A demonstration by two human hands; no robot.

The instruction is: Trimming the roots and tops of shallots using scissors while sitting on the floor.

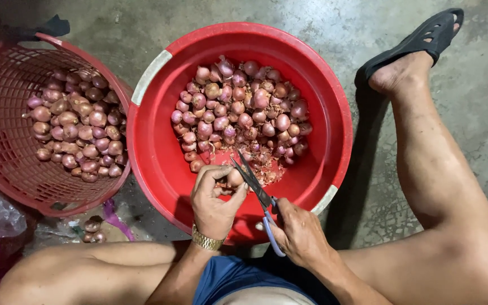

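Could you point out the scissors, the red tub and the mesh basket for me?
scissors (253, 181): head view, on the dark blades near the pivot.
red tub (156, 147): head view, on its bare inner wall at the left.
mesh basket (1, 135): head view, on its bare left wall.

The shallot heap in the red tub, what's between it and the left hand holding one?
In the head view, loose papery peelings on the red tub floor, plus the scissors blades, separate the heap from the left hand.
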